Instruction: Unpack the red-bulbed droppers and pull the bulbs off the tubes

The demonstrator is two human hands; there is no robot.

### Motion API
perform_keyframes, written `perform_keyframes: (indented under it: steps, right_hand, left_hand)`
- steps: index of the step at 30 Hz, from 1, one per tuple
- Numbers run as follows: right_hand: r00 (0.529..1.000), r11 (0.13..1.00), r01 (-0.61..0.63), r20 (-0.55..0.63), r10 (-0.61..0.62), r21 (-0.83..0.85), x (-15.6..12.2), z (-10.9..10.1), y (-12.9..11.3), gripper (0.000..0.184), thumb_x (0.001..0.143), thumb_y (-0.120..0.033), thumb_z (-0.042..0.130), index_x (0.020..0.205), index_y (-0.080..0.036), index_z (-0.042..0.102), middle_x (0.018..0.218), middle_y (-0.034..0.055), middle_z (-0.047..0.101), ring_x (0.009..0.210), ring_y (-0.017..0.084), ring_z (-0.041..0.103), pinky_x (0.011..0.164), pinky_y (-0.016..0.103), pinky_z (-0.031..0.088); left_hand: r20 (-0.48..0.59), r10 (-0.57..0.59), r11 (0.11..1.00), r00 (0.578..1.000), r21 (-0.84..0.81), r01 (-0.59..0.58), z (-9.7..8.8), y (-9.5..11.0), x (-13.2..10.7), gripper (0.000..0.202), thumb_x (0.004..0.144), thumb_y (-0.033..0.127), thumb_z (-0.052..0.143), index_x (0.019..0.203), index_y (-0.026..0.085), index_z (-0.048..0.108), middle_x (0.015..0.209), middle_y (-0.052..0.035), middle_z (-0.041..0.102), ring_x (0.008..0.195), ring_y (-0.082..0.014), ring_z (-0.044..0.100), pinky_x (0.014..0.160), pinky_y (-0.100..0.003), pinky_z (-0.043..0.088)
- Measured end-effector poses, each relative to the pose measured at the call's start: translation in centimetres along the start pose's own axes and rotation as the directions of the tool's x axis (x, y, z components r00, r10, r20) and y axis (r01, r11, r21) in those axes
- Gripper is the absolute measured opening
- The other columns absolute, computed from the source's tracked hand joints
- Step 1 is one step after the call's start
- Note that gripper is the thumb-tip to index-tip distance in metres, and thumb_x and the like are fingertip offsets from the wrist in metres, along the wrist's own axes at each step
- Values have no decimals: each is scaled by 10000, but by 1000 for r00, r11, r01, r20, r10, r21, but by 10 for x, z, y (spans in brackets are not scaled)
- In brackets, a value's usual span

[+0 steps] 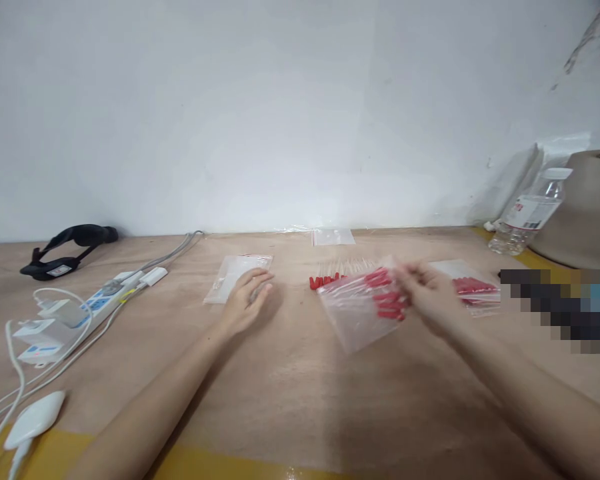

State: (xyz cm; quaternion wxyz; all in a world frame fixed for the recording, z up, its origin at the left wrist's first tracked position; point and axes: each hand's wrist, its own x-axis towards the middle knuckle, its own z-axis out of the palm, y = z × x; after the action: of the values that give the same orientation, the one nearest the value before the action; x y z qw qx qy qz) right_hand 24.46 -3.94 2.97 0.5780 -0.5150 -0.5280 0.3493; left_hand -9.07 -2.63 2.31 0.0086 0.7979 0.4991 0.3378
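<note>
My right hand grips the edge of a clear zip bag with red-tipped sticks inside, held just above the wooden table. My left hand rests fingers-down on the table, touching the near edge of an empty clear zip bag. Loose red-tipped sticks lie in a row behind the held bag. More filled bags lie to the right of my right hand.
A power strip with plugs and white cables lies at the left, a white adapter near the front edge. A black strap sits far left. Another clear bag lies by the wall. A water bottle stands at the right.
</note>
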Motion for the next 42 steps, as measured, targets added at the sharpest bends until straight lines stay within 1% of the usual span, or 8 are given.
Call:
perform_keyframes:
  steps: [3, 7, 10, 12, 21, 30, 35, 42]
  right_hand:
    - [918, 917, -362, 237, 319, 168, -27, 37, 24, 331, 640, -486, 633, 721, -196, 495, 576, -24, 566, 432, 105, 514, 402, 238, 440]
    - [804, 802, -539, 441, 398, 259, -44, 50, 32, 263, 634, -353, 672, 761, -197, 504, 639, -24, 605, 545, 126, 588, 536, 275, 509]
    - [681, 762, -627, 587, 438, 159, -40, 43, 26, 274, 592, -211, 706, 806, -163, 541, 666, -5, 622, 619, 120, 613, 641, 265, 517]
    - [641, 756, -646, 613, 463, 105, -37, 39, 24, 298, 579, -168, 711, 831, -141, 555, 646, 0, 620, 603, 112, 610, 635, 256, 517]
    - [709, 759, -637, 488, 509, 134, -35, 48, 29, 500, 463, -140, 787, 792, -183, 414, 537, -43, 597, 487, 110, 571, 471, 234, 489]
    - [739, 816, -556, 543, 398, 160, -33, 52, 33, 547, 396, -253, 817, 727, -191, 387, 472, -84, 557, 427, 83, 520, 436, 197, 421]
    - [693, 774, -607, 594, 408, 177, -32, 49, 32, 524, 427, -237, 811, 766, -184, 414, 517, -69, 579, 483, 86, 547, 488, 206, 456]
    - [681, 761, -636, 554, 479, 124, -30, 51, 21, 392, 543, -77, 659, 835, -189, 422, 485, -95, 513, 430, 73, 522, 440, 185, 439]
  left_hand:
    - [106, 68, 974, 992, -220, -44, 14, 42, -4, 324, 894, 343, 358, 1111, 183, 537, 1135, -76, 540, 1082, -189, 486, 953, -360, 381]
    - [282, 214, 933, 935, -342, -110, 29, 75, -13, 363, 869, 314, 431, 1214, 205, 463, 1214, -78, 490, 1113, -199, 465, 959, -365, 383]
    - [359, 323, 914, 875, -357, -191, 36, 77, -15, 458, 826, 296, 501, 1267, 211, 408, 1275, -91, 437, 1149, -211, 439, 975, -370, 372]
    - [395, 348, 911, 850, -355, -208, 39, 74, -14, 476, 820, 280, 505, 1277, 210, 394, 1269, -94, 443, 1148, -207, 441, 974, -368, 373]
    - [301, 370, 894, 879, -372, -249, 55, 75, -7, 411, 834, 193, 474, 1242, 208, 433, 1191, -79, 499, 1088, -170, 483, 933, -326, 409]
    - [100, 612, 774, 785, -280, -568, 81, 70, 9, 238, 875, 193, 434, 1020, 215, 621, 1145, -61, 549, 1040, -154, 527, 899, -290, 443]
    - [-25, 653, 731, 757, -241, -638, 88, 65, 10, 181, 862, 203, 468, 874, 180, 647, 1008, -48, 628, 915, -129, 587, 818, -250, 489]
    - [144, 730, 683, 668, -167, -711, 79, 68, 13, 271, 912, 177, 323, 955, 132, 587, 974, -75, 646, 1043, -157, 541, 899, -294, 461]
